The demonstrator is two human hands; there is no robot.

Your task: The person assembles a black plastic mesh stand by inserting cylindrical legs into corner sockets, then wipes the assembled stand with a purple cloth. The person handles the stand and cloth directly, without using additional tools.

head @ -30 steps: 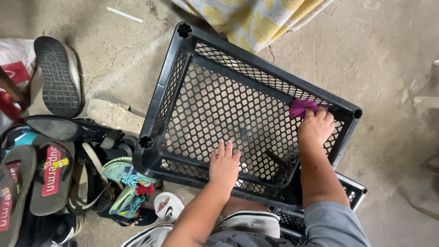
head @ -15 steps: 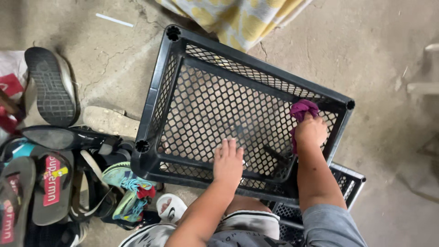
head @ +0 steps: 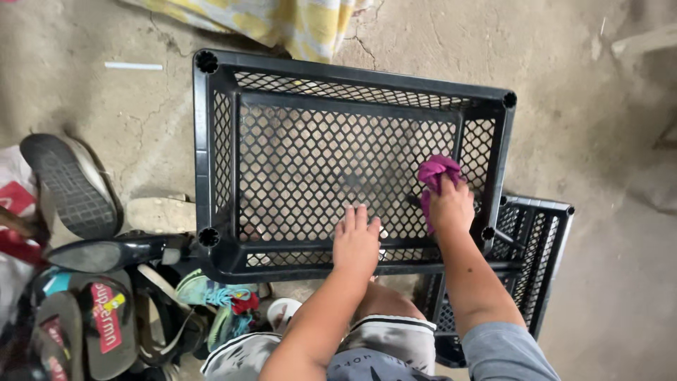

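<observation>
Black plastic crate (head: 352, 152): rectangular, rigid moulded frame with diamond-mesh walls and mesh bottom, round sockets at the four corners. It stands on the bare concrete floor (head: 106, 99), open side up, directly in front of the person's knees. The mesh is open enough that grey floor shows through it. Rim bars are smooth and slightly glossy; a dull, dusty patch sits on the bottom mesh near centre.

Right hand (head: 451, 206): inside the crate near its right wall, fingers curled closed over a crumpled magenta cloth (head: 436, 173), pressing it against the mesh. The cloth is soft, bunched, with folds bulging out above the knuckles.

Left hand (head: 356, 241): flat and spread, palm down, fingers together and extended, resting on the mesh by the near rim. It holds nothing.

Second black crate (head: 543, 261): same mesh material, lying partly under the first at the lower right, its corner jutting out beyond the right wall.

Edges and room: far rim of the crate lies just beside a yellow-and-white checked fabric (head: 296, 21). Left wall is near a pile of footwear: an upturned shoe (head: 70, 187) with a dark gridded sole, a black heeled shoe (head: 106, 252) touching the near-left corner, flip-flops (head: 84, 324) below it. A thin white stick (head: 134, 66) lies apart at upper left. To the right of both crates the rough, cracked concrete is open. Inside the crate, the left half of the mesh bottom is unoccupied.
</observation>
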